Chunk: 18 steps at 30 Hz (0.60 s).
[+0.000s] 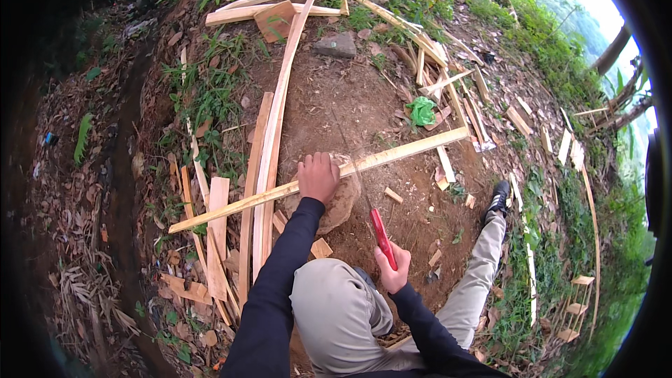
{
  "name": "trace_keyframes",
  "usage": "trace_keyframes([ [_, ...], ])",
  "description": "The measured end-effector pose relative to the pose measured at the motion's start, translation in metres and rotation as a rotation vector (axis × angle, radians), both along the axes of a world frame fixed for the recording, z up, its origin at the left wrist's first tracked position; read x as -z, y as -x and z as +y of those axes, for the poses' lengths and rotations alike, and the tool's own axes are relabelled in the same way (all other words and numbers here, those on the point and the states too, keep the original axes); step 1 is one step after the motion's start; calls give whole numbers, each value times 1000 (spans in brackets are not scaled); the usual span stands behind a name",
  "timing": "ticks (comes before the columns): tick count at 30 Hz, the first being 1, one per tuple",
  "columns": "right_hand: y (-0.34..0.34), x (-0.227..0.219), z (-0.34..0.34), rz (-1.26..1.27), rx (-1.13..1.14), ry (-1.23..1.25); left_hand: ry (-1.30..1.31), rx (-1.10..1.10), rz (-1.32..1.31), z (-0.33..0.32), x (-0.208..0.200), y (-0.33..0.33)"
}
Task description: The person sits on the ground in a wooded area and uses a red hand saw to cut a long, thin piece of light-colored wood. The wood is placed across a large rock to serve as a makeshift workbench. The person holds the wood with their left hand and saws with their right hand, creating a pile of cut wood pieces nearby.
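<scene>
Here, the right grip (394, 267) clasps a red-handled saw (379, 227), the left grip (318, 178) a pale wooden strip (409, 149).

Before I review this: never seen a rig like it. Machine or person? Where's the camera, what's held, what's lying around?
No machine: a person working bare-handed. The single picture comes from the left of two wide fisheye cameras worn on the head, looking down; straight edges bend toward its rim, and picture left is the person's left.

The left hand is closed over a long wooden strip lying across a round block. The right hand grips a red-handled saw, its blade crossing the strip.

On the soil around lie other strips, small offcuts and something crumpled and green.
</scene>
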State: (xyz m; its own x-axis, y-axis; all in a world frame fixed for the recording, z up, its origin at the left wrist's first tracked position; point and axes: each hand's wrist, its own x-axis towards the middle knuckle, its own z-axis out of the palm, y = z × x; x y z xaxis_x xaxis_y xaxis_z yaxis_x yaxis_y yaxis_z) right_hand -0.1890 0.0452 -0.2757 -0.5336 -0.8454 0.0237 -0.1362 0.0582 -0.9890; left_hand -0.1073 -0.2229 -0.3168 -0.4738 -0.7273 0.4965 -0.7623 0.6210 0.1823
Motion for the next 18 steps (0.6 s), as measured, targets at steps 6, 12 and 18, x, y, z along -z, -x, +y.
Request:
trace_keyframes([
  [6, -14, 5, 2, -117, -13, 24, -80, -158, 108, 11, 1, 5],
  [12, -9, 11, 0, -24, -49, -44, 27, -116, 154, 9, 7, 4],
  [18, -5, -14, 0, 128, -199, -18, 46, -141, 116, 9, 8, 5],
])
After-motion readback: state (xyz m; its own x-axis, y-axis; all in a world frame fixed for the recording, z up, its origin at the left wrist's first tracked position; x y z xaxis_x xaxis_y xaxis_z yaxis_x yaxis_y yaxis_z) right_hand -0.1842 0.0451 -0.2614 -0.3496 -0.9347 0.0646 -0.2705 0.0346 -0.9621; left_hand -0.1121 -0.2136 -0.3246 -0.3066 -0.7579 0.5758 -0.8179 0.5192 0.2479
